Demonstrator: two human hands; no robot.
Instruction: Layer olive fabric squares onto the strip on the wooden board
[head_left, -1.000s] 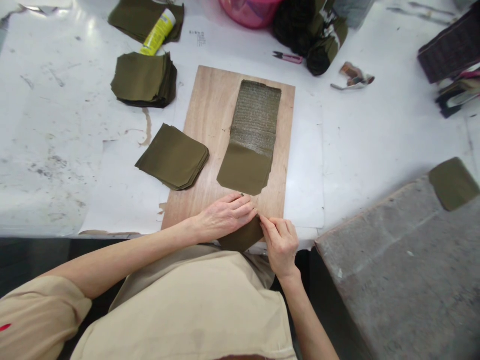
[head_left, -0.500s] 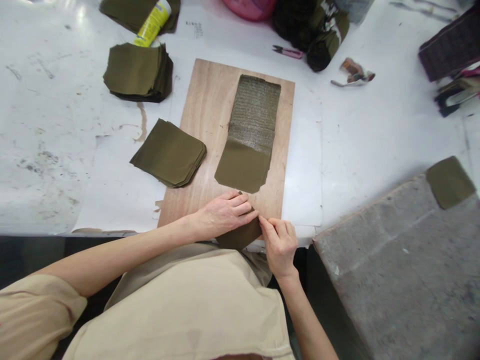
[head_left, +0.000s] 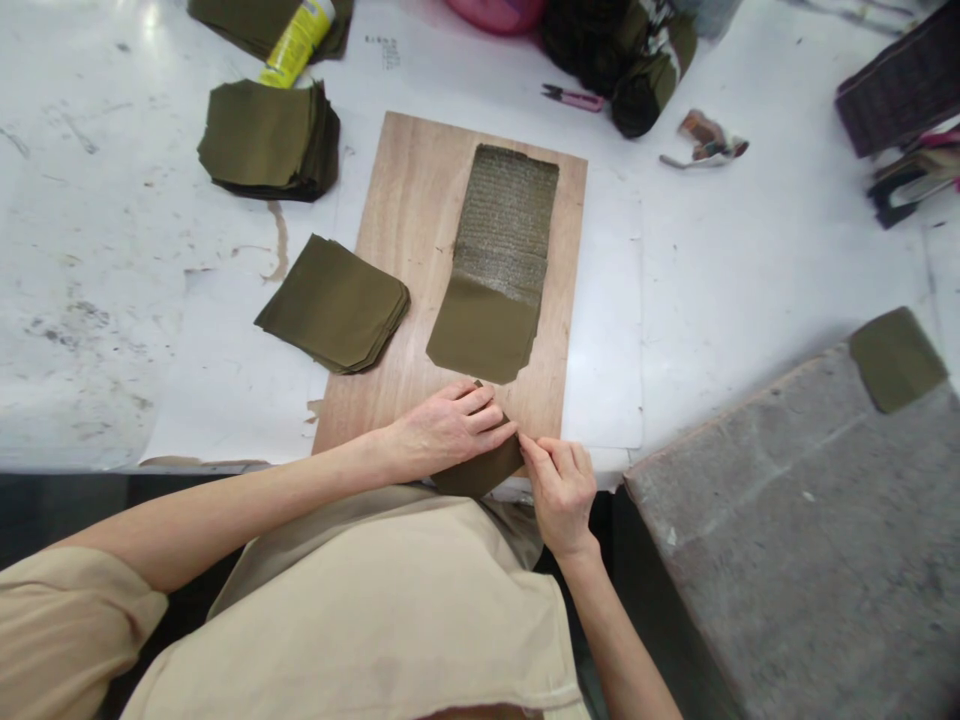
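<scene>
An olive fabric piece [head_left: 480, 472] lies at the front edge of a wooden board [head_left: 409, 200], partly over the edge toward my lap. My left hand [head_left: 450, 428] rests flat across its upper part, fingers stretched out and pressing down. At the piece's right corner, my right hand [head_left: 559, 490] pinches the edge between thumb and forefinger, its other fingers curled. Just beyond my hands, a row of overlapped olive pieces [head_left: 484, 330] lies on the board, the far ones showing a shiny, streaked surface. A fanned stack of olive pieces [head_left: 334, 305] overlaps the board's left side.
A taller fabric stack [head_left: 262, 135] and a yellow tube [head_left: 298, 45] are at the back left. Pink thread snips [head_left: 572, 97] lie behind the board near a dark bundle [head_left: 634, 75]. To the right, a grey slab [head_left: 810, 520] bears one olive piece [head_left: 898, 358].
The view has shifted very slightly. Both hands keep the same place and hold on the fabric piece, with no visible movement of the pieces.
</scene>
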